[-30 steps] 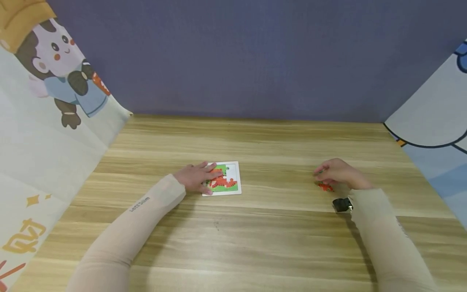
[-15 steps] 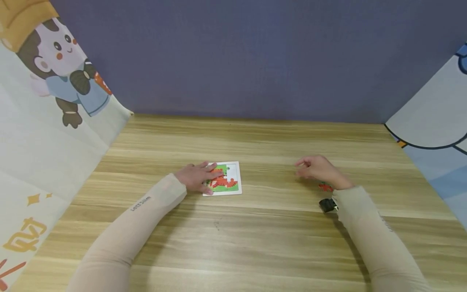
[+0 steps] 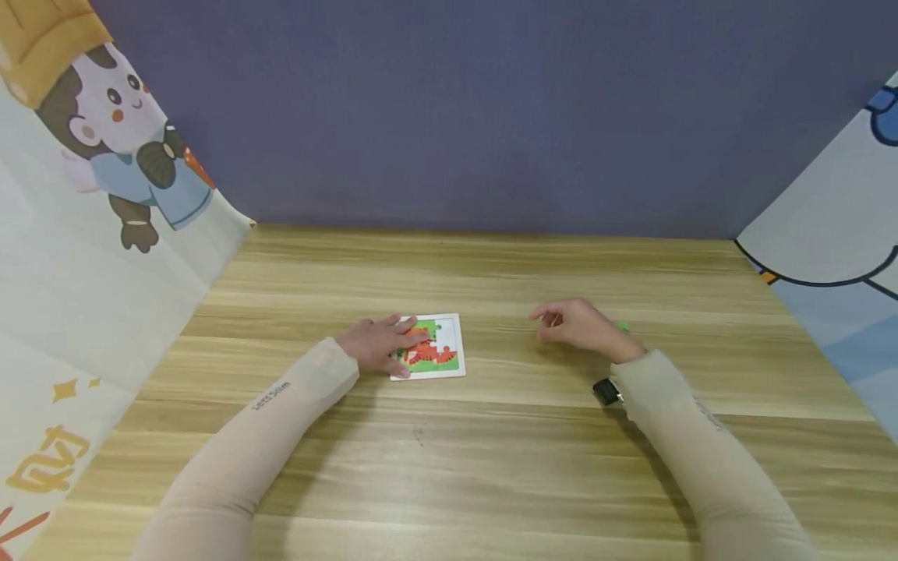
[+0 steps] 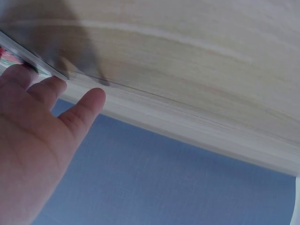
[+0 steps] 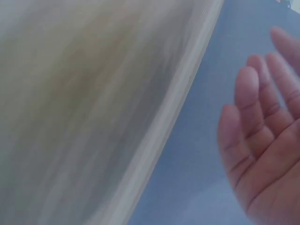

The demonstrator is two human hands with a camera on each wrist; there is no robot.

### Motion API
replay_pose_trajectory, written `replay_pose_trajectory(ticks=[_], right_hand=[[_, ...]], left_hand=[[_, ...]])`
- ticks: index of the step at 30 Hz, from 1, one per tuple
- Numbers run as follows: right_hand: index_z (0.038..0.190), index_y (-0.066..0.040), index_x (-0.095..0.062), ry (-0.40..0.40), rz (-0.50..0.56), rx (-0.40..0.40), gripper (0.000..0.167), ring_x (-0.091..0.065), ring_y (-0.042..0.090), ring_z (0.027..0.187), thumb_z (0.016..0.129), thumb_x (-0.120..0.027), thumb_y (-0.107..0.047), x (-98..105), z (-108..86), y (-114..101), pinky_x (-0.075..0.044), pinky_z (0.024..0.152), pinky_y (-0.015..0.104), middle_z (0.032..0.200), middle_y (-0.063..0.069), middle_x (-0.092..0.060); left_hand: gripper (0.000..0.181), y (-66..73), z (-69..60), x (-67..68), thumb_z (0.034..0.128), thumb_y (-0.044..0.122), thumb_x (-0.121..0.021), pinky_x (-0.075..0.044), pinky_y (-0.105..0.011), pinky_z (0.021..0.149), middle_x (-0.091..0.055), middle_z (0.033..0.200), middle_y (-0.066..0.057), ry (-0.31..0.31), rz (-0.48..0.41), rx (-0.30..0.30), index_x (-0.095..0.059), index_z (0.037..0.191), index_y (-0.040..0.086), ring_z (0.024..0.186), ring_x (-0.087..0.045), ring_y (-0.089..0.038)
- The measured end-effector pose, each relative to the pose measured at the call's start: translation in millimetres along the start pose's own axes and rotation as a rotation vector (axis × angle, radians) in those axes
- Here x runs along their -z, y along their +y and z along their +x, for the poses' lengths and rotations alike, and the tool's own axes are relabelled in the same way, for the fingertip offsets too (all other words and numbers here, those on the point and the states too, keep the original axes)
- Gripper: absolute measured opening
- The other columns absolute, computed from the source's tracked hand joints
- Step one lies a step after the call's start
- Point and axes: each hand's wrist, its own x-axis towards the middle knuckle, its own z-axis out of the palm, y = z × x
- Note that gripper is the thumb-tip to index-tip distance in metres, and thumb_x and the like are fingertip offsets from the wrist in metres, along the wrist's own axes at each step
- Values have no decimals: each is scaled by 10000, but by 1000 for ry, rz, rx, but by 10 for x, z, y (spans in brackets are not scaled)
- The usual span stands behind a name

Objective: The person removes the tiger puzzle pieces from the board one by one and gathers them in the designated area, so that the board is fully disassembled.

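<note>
Puzzle (image 3: 438,358) is showing striped orange on green within a white frame, its far-right corner gaping white. The left hand (image 3: 377,345) is resting spread across it; the right hand (image 3: 578,324) is hovering, loosely curved.

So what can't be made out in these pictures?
Head view: left part of the puzzle, under the left hand.
Head view: green piece, tiny and partly behind the right hand.
Left wrist view: most of the puzzle, cut by left edge.
Right wrist view: whether that hand holds anything; right edge crops it.
</note>
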Motion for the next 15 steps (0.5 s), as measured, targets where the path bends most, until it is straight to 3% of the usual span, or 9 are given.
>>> replay_pose_trajectory(ticks=[6, 10, 15], right_hand=[[1177, 16, -654, -44, -21, 97, 323, -596, 222, 894, 883, -691, -112, -63, 77, -171, -495, 731, 344, 961, 77, -671], [1169, 4, -668, -66, -118, 173, 323, -607, 208, 881, 873, -706, -120, -108, 150, -250, -507, 725, 339, 981, 75, -674], [1108, -25, -708, -67, -290, 326, 288, -617, 169, 829, 839, -741, -123, -182, 227, -333, -517, 728, 325, 960, 52, -679]], left_hand=[[791, 2, -2, -9, 878, 465, -619, -215, -603, 1083, -112, 1599, -76, 1, -12, 4, -249, 1534, 226, 1452, -89, -325], [792, -1, 5, -15, 878, 467, -618, -202, -605, 1087, -101, 1600, -71, -5, -21, 9, -243, 1536, 233, 1454, -77, -321], [795, -2, -1, -8, 878, 462, -621, -186, -613, 1088, -95, 1600, -76, -10, -34, 6, -241, 1536, 227, 1453, -69, -326]])
